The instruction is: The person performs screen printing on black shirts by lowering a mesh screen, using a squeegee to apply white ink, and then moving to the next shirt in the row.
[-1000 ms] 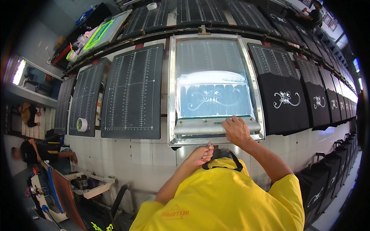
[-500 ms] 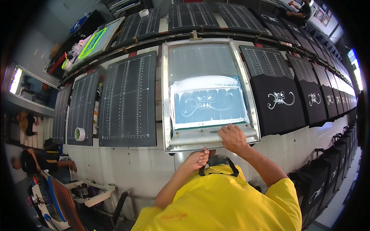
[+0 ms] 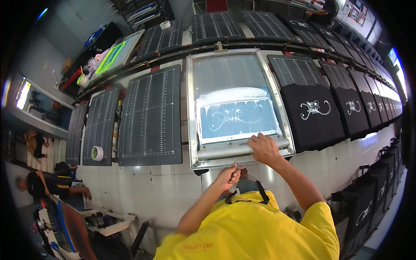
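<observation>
A metal-framed printing screen (image 3: pixel 190 104) lies in front of me on the near row of boards. White ink (image 3: pixel 234 94) forms a thick band across its mesh and borders a blue area with a curling, starry design (image 3: pixel 236 116). Across the near end of the screen rests a long metal squeegee (image 3: pixel 221 151). My right hand (image 3: pixel 265 148) is closed over the right part of that squeegee. My left hand (image 3: pixel 228 177) is closed at the screen's near edge, fingertips by the rim; whatever it pinches is hidden.
Black boards with white rulings (image 3: pixel 149 117) stand left, one bearing a tape roll (image 3: pixel 97 153). On the right, black shirts (image 3: pixel 313 115) with white prints cover a row of boards. More boards (image 3: pixel 216 27) line the far side. Other people (image 3: pixel 37 184) are at left and far right.
My view has shifted slightly, so the screen and boards sit a little differently in it. The squeegee's green edge shows less now. Both hands keep nearly the same places on the screen.
</observation>
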### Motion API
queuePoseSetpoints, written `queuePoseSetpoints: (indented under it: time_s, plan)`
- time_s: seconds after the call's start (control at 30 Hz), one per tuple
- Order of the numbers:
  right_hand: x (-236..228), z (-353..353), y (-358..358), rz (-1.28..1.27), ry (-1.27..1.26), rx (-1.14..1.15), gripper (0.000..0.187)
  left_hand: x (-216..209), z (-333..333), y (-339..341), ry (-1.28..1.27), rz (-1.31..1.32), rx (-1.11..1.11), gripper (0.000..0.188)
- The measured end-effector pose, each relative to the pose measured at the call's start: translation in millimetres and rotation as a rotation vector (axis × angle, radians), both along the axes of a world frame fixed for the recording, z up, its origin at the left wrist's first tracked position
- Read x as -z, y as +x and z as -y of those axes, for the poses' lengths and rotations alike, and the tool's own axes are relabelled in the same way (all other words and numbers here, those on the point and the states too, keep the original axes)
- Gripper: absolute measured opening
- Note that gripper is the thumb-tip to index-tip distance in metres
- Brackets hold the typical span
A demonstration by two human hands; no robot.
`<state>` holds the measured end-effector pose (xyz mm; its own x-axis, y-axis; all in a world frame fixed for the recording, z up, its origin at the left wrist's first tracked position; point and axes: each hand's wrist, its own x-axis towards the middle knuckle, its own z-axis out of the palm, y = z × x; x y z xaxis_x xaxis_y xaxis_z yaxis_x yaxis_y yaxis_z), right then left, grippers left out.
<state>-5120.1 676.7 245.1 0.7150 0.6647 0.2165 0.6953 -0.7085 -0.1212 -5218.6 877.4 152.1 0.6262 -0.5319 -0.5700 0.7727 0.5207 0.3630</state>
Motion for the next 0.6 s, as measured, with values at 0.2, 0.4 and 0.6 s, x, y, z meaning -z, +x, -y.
queuePoseSetpoints:
  time_s: [0.2, 0.4, 0.6]
  plan:
    - [-2, 1, -1, -0.018, -0.008, 0.007, 0.019, -98, -28, -21, 1.094, 0.924, -0.042, 0.025]
    - [-6, 3, -2, -0.054, -0.025, 0.005, 0.023, -133, -80, 23, 2.006, 1.422, 0.348, 0.044]
    - [-19, 13, 1, 0.010, -0.012, 0.033, 0.049, -111, -91, 46, 1.797, 1.325, 0.498, 0.036]
